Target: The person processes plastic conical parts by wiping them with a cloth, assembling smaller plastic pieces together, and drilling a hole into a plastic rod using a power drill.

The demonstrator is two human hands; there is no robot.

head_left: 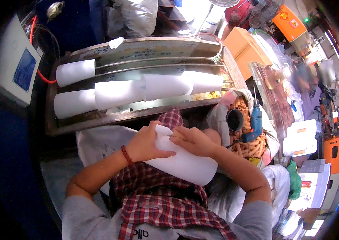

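A white cylinder-shaped roll lies slanting across my lap, its narrower end up and to the left. My left hand grips that end, thumb along the near side and fingers around the far side. My right hand is closed at the same end, its fingertips pinched together against the roll. A small pale tan bit shows by those fingertips, too covered to name. Just beyond my hands, several more white rolls lie end to end in a long shallow trough, and a single roll sits behind them.
Metal rods run along the trough. At right, a white sack holds many short tan pieces, a dark cup and a blue power drill. A cardboard box stands behind; a pale machine housing is at left.
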